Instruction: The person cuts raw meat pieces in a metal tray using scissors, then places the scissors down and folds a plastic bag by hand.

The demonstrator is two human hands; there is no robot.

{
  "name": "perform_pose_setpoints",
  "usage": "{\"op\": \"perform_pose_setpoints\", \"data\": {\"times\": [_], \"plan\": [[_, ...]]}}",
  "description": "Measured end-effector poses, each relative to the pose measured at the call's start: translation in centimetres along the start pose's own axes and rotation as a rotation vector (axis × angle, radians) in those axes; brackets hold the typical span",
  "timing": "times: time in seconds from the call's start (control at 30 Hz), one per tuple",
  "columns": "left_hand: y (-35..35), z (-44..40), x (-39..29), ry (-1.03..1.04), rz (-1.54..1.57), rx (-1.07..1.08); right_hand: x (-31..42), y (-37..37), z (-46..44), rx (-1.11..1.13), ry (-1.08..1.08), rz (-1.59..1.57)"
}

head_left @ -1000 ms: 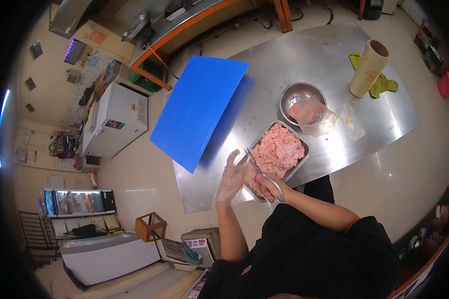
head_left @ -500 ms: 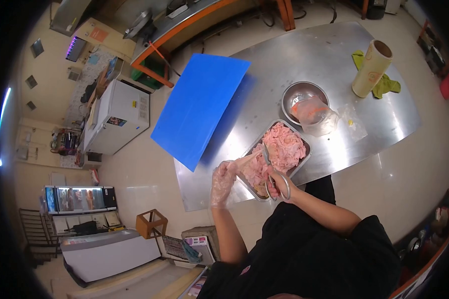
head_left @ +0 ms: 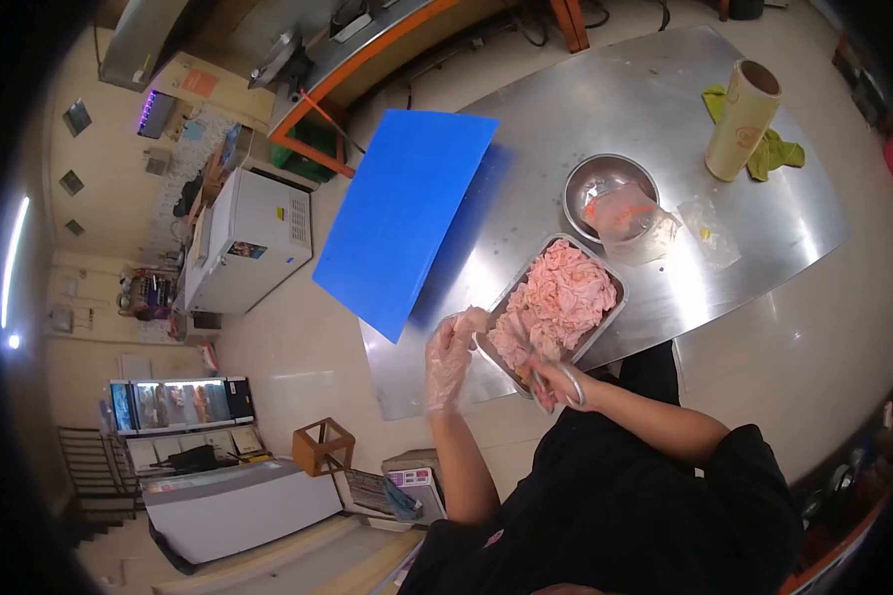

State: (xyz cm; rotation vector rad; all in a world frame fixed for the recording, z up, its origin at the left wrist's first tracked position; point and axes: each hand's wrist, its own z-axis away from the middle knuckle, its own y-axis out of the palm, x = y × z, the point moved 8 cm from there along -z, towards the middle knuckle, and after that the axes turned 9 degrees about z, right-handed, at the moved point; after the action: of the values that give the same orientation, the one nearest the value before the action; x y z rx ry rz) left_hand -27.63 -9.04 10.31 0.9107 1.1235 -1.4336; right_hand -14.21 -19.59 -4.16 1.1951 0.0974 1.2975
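Observation:
My left hand (head_left: 447,365), in a clear plastic glove, pinches a small piece of pale pink chicken skin (head_left: 474,319) at the near-left edge of the metal tray (head_left: 602,329). A heap of raw pink chicken skin (head_left: 569,286) fills much of that tray. In my right hand (head_left: 556,389), over the tray's near end, is a pair of scissors (head_left: 578,388). Their handle loops show around my fingers, while the blades are smeared by motion over the skin.
Beyond the tray stands a steel bowl (head_left: 582,181) with a plastic bag (head_left: 633,223) over its rim. A roll of wrap (head_left: 741,124) stands upright by a green cloth (head_left: 776,156). Left lies a large blue board (head_left: 407,213) on the steel table (head_left: 556,104).
The strip of skin that stretched from my left hand to the scissors is now a short piece in that hand, apart from the heap. The scissors have moved slightly toward me.

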Motion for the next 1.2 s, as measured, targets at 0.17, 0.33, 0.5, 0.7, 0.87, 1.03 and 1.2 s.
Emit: {"op": "perform_pose_setpoints", "data": {"times": [0.17, 0.33, 0.5, 0.7, 0.87, 1.03, 1.2], "plan": [[1.6, -0.2, 0.2, 0.039, 0.001, 0.018, 1.1, 4.7, 0.8, 0.29, -0.258, 0.014], [2.6, 0.9, 0.7, 0.068, -0.073, 0.01, 3.5, 5.4, -0.6, 0.252, -0.393, -0.005], [3.3, 1.7, 1.0, 0.069, -0.013, -0.016, 2.8, 4.6, -0.1, 0.12, -0.253, 0.079], [2.9, 2.8, 1.0, -0.023, -0.076, 0.0, 2.7, 5.4, 0.7, 0.161, -0.277, -0.087], [1.9, 3.3, 2.3, 0.055, -0.104, -0.042, 3.3, 5.8, 0.8, 0.177, -0.193, -0.184], [1.8, 3.8, 2.6, 0.05, -0.152, -0.047, 2.9, 4.5, 1.1, 0.071, -0.129, 0.118], [1.2, 3.9, 3.3, 0.013, -0.177, -0.038, 3.3, 4.6, 1.4, 0.007, -0.163, 0.178]]}}
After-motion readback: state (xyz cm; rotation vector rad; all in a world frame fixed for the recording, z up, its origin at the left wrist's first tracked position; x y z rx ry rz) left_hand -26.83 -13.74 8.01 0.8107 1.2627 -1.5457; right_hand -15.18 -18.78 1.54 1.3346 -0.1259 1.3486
